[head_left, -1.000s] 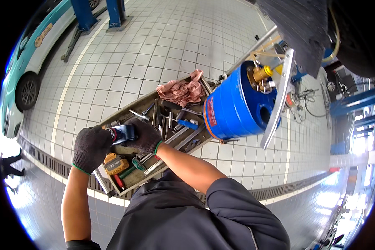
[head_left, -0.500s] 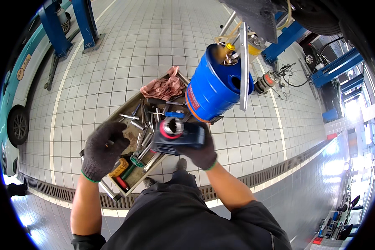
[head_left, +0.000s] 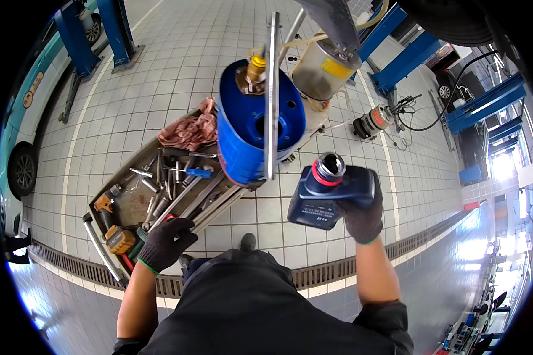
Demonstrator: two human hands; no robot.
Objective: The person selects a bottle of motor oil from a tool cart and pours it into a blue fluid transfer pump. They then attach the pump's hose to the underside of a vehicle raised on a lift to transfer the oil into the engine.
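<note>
My right hand (head_left: 362,220), in a dark knitted glove, grips a dark blue-black plastic oil bottle (head_left: 317,204) from its right side. The bottle's mouth is uncapped and faces up, with a red ring round its neck. My left hand (head_left: 167,244), gloved too, hovers over the near edge of a tool tray (head_left: 133,198). Its fingers bend loosely, thumb apart from them, and I see nothing between them; the palm is hidden. In the tray lie a cordless drill (head_left: 106,204), a yellow-brown tool (head_left: 121,239), a blue-handled screwdriver (head_left: 198,173) and several sockets and wrenches.
A blue drum (head_left: 237,136) stands at the tray's far right, a metal bar (head_left: 272,94) across its front. Behind it is a clear waste-oil container (head_left: 320,71). A pink rag (head_left: 189,131) lies on the tray's far rim. Blue lift posts (head_left: 119,32) and a teal-and-white car (head_left: 47,89) stand left.
My right hand has carried the bottle to the right, away from above the tray. My left hand has moved lower and nearer to me. The view has shifted, showing more of the tray.
</note>
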